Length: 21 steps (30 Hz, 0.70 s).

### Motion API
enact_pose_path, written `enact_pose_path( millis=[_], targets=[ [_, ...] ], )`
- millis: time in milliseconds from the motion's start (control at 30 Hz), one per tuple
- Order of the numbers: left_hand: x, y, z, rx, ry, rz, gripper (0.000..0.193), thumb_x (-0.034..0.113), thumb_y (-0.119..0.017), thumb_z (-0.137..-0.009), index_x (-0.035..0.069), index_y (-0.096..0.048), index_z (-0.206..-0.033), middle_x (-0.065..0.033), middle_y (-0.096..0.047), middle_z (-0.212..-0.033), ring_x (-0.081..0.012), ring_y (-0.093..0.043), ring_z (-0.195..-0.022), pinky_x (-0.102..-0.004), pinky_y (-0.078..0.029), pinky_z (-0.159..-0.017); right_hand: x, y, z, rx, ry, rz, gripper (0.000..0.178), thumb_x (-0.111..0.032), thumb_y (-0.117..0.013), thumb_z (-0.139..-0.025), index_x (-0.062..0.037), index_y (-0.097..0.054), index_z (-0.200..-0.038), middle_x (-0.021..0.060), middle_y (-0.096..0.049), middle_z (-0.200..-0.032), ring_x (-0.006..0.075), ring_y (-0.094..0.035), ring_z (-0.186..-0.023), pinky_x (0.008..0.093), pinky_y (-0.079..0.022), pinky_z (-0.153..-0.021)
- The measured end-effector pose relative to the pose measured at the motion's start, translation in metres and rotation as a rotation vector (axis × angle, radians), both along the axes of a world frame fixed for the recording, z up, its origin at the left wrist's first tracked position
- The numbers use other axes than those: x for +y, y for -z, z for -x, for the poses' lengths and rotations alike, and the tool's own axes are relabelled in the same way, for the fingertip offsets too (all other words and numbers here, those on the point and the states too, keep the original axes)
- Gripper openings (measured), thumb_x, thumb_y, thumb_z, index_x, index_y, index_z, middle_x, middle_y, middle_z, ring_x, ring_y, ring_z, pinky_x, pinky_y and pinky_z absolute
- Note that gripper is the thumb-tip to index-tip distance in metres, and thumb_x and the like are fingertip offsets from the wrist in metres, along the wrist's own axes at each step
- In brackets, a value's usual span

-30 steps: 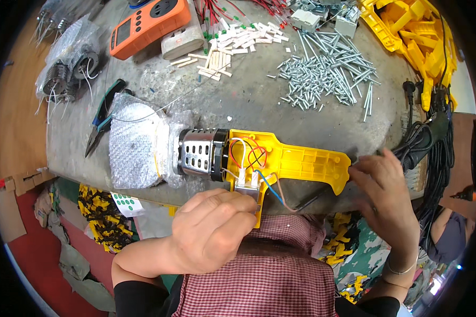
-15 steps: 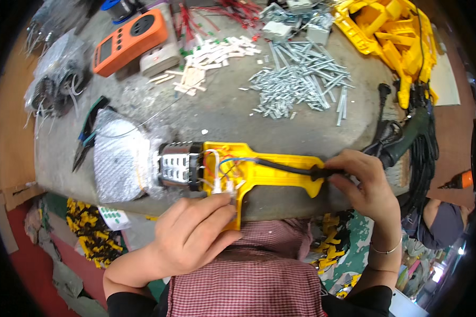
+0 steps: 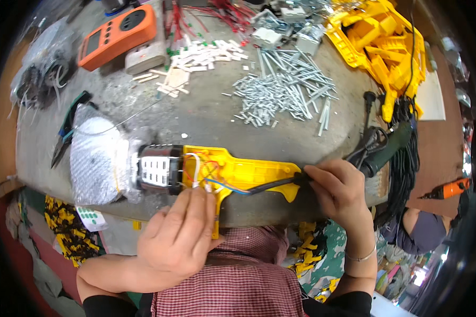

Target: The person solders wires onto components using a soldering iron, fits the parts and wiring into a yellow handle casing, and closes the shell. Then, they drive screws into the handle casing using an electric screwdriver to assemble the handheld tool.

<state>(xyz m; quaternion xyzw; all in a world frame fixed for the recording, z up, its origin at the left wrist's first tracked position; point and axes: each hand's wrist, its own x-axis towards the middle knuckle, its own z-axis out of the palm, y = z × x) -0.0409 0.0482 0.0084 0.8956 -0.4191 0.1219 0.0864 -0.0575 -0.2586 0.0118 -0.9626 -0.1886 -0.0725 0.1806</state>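
Note:
A half shell of yellow plastic housing [image 3: 248,168] with a straight handle lies along the table's near edge. At its left end sits a slotted silver-and-black cylinder [image 3: 161,169], its far end in bubble wrap [image 3: 94,164]. My left hand [image 3: 174,232] is closed at the housing's middle, fingertips pinching beside white wire connectors; the exact piece under them is hidden. Red, white and blue wires run inside the shell. A black power cord [image 3: 272,184] bows along the handle's near side. My right hand [image 3: 341,187] pinches that cord at the handle's right end.
Steel screws [image 3: 285,87] lie heaped beyond the housing, with white sleeve pieces [image 3: 206,55] to their left. An orange meter [image 3: 119,37] stands far left, above pliers [image 3: 69,129]. Yellow shells [image 3: 386,42] fill the far right; coiled black cords [image 3: 402,169] hang at the right edge.
The view has shifted, moving the scene left. The cord, earlier straight along the handle, now bows toward me, and the blue wire has dropped with it. My left fingers point more steeply away from me.

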Motion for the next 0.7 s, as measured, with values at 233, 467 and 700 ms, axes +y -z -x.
enact_pose_path(
  millis=[233,467,700],
  targets=[
    [-0.002,-0.005,0.005,0.023,-0.010,-0.100,0.034,0.017,-0.053,-0.085,-0.002,-0.068,-0.110,-0.0158,-0.065,-0.112,-0.0282,-0.065,-0.107,-0.0300,-0.051,-0.079,0.049,-0.035,0.000,0.028,0.010,-0.041,0.040,-0.010,-0.078,-0.070,-0.0066,-0.069,-0.109,0.0088,-0.062,-0.097,0.0290,-0.064,-0.079,0.0363,-0.054,-0.064],
    [-0.005,-0.010,0.008,0.013,0.002,-0.134,0.041,0.017,-0.051,-0.085,-0.008,-0.064,-0.114,-0.0210,-0.065,-0.116,-0.0289,-0.066,-0.105,-0.0296,-0.050,-0.081,0.093,-0.017,-0.034,0.113,-0.116,-0.215,0.024,-0.009,-0.074,-0.077,-0.0081,-0.064,-0.100,0.0055,-0.056,-0.087,0.0219,-0.063,-0.068,0.0346,-0.050,-0.055],
    [-0.004,-0.005,0.002,0.073,0.011,-0.067,0.039,0.018,-0.054,-0.083,-0.008,-0.063,-0.111,-0.0217,-0.064,-0.115,-0.0295,-0.066,-0.104,-0.0312,-0.052,-0.086,0.103,0.000,-0.040,0.143,-0.099,-0.404,0.024,-0.004,-0.069,-0.078,-0.0087,-0.069,-0.102,0.0043,-0.062,-0.089,0.0217,-0.064,-0.068,0.0330,-0.050,-0.055]
  ],
)
